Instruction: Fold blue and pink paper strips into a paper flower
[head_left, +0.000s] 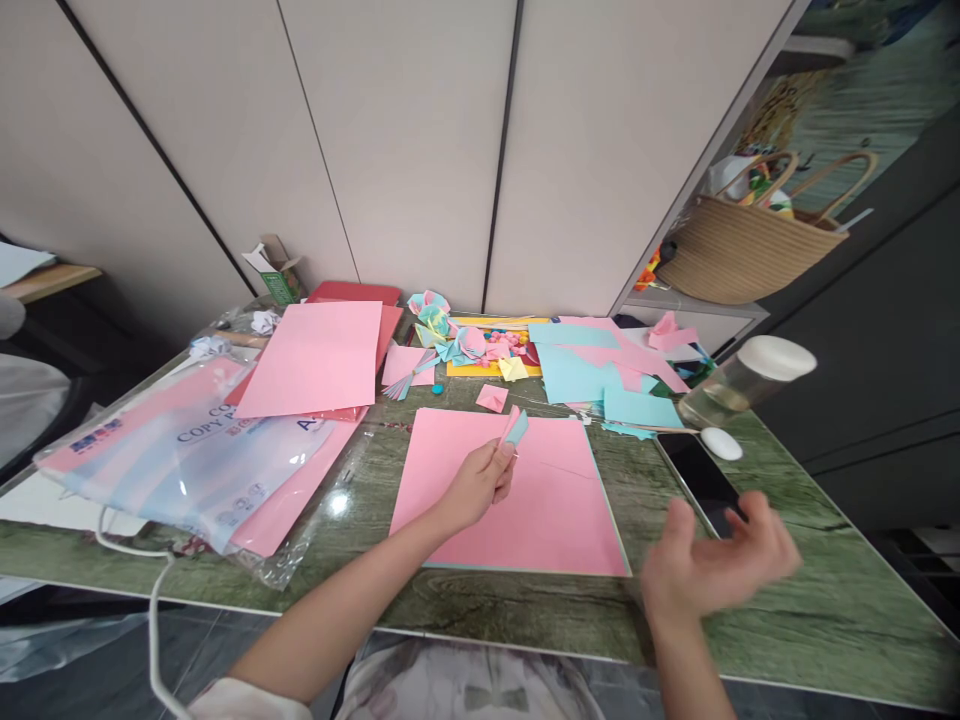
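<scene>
My left hand (480, 483) is closed on a small folded piece of pink and light-blue paper (516, 428). It is above a stack of large pink sheets (551, 510) with blue edges showing beneath. Off to the right, my right hand (712, 570) is raised palm up, slightly blurred, fingers curled and apart, with nothing visible in it. Just behind that hand lies a black phone (694, 470), partly hidden by the fingers. A small pink folded square (493, 398) rests beyond the stack's far edge.
Pink sheets (322, 355) and a plastic paper bag (202, 450) lie at left. Folded paper flowers (457, 340) sit at the back, beside blue and pink offcuts (577, 370). A lidded clear container (739, 385) and a white oval object (721, 443) are at right.
</scene>
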